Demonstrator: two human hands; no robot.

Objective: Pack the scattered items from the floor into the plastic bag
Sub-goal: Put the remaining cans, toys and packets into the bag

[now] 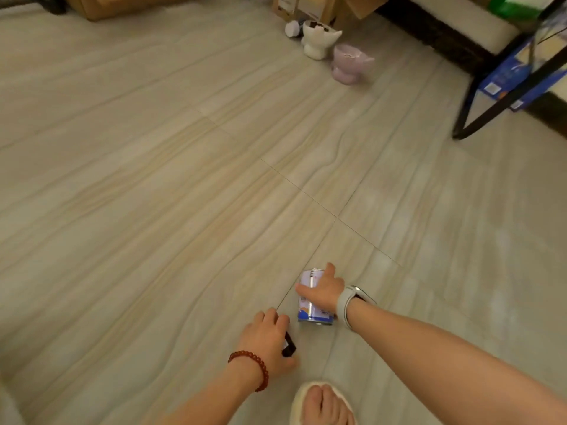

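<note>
A blue and white tin can (310, 312) lies on its side on the tiled floor near the bottom of the view. My right hand (323, 291), with a white watch on the wrist, is wrapped over the can's upper side. Just left of it, my left hand (267, 337), with a red bead bracelet on the wrist, closes around a small black object (290, 348) that touches the floor. Most of that object is hidden under my fingers. No plastic bag is in view.
A white cup-shaped pot (317, 39) and a lilac one (349, 62) stand at the far side, in front of cardboard boxes (306, 7). A black metal frame (503, 99) with a blue box stands at right. My foot in a pale slipper (322, 404) is at the bottom edge.
</note>
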